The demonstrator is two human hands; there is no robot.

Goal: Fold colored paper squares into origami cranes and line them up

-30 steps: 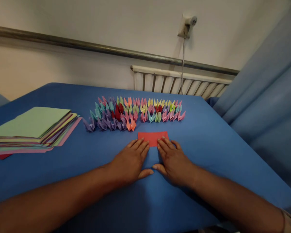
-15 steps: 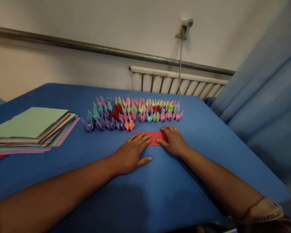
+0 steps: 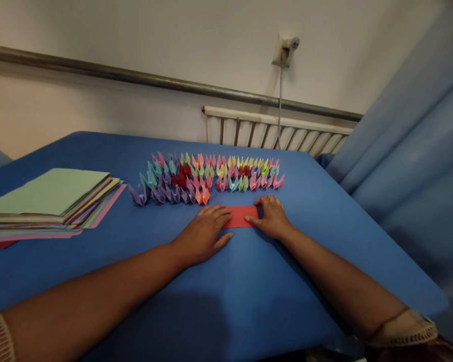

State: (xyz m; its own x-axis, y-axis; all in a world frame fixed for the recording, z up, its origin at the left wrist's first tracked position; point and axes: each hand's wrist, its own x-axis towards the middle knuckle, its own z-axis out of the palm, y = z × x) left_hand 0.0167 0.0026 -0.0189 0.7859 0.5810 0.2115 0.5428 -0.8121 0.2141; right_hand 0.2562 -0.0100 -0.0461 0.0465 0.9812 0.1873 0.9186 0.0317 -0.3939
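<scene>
Red paper (image 3: 242, 216), folded to a narrow strip, is pinned flat on the blue tablecloth (image 3: 249, 291) just in front of rows of small folded paper figures (image 3: 207, 173). Its left end is covered by the left hand (image 3: 203, 235), laid open and flat with the fingers together. Its right end is covered by the right hand (image 3: 272, 218), lightly curled with the thumb on the near edge; whether that edge is pinched cannot be told. The crease seems best set if even pressure is run outward from the middle while the edges are kept aligned. A stack of coloured sheets (image 3: 53, 198) is seen well apart at the left. Behind the table, a radiator (image 3: 272, 131), a metal rail (image 3: 98, 73) and a wall socket (image 3: 284, 49) are mounted on a pale wall; a blue curtain (image 3: 411, 141) hangs at the right.
</scene>
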